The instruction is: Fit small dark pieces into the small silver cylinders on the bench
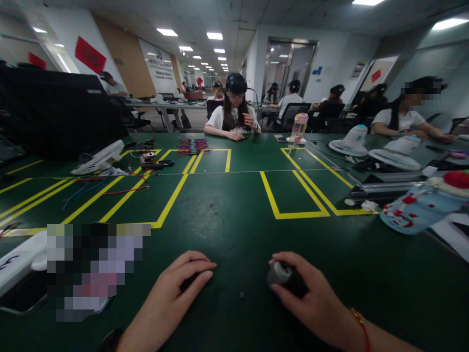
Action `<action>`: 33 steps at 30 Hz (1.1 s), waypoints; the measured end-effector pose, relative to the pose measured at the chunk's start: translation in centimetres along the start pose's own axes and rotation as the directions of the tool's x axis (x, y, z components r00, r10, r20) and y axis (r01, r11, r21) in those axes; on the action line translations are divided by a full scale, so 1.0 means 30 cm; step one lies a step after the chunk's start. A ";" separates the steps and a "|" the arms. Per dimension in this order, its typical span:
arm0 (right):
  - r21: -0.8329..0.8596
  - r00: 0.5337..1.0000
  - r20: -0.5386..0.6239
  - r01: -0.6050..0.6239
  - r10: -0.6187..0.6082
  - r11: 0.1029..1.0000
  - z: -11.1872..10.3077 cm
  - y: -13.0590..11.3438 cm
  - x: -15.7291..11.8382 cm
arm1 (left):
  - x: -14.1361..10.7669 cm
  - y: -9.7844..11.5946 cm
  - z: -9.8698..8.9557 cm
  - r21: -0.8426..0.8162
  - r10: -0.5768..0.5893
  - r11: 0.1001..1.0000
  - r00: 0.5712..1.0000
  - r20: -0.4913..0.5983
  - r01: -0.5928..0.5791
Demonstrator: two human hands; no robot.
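Note:
My right hand (308, 288) is wrapped round a dark grey cylinder (280, 275) with a lighter, rounded top. It is held low at the table's near part; the exact kind of this object does not show. My left hand (181, 278) rests on the green table (220, 239), with its fingers stretched out and a gap between thumb and forefinger. Nothing shows in it. Between the two hands lies a tiny dark ring, like a nut or washer (242, 294).
Left are a pixelated phone-like item (106, 264), a white device (22, 254), loose wires (80, 190) and a white fan (98, 159). Right stand a blue bottle (410, 210), metal profiles (388, 186) and fans (351, 142). A person (234, 107) sits opposite. Yellow tape (300, 215) marks the table.

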State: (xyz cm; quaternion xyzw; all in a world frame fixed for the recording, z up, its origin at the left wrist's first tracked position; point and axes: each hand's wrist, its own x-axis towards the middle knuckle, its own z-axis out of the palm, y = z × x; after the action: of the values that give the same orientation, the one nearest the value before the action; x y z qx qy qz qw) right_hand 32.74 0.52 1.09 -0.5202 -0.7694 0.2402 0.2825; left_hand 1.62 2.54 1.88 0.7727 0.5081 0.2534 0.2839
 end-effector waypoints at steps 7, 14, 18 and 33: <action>-0.213 0.759 -0.536 -0.545 0.370 0.811 -0.360 0.381 -0.193 | -0.072 -0.130 -0.077 -0.052 -0.202 0.979 0.975 -0.091 0.198; -0.451 0.717 -0.638 -0.643 0.281 0.618 -0.453 0.447 -0.262 | -0.062 -0.113 -0.050 -0.062 -0.175 0.983 0.984 -0.027 0.173; -0.693 0.908 -0.367 -0.123 -0.201 0.711 -0.252 0.214 -0.123 | -0.068 -0.119 -0.046 -0.045 -0.162 0.986 0.987 -0.013 0.162; -0.458 0.985 -0.135 0.034 -0.107 0.888 -0.277 0.099 -0.013 | -0.073 -0.102 -0.040 0.007 -0.113 0.994 0.994 -0.006 0.113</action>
State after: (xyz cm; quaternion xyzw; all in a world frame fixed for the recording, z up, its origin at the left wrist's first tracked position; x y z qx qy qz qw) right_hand 40.53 1.80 5.07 -0.5606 -0.7980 0.0017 0.2213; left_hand -1.94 1.70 0.38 0.7429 0.5529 0.2373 0.2934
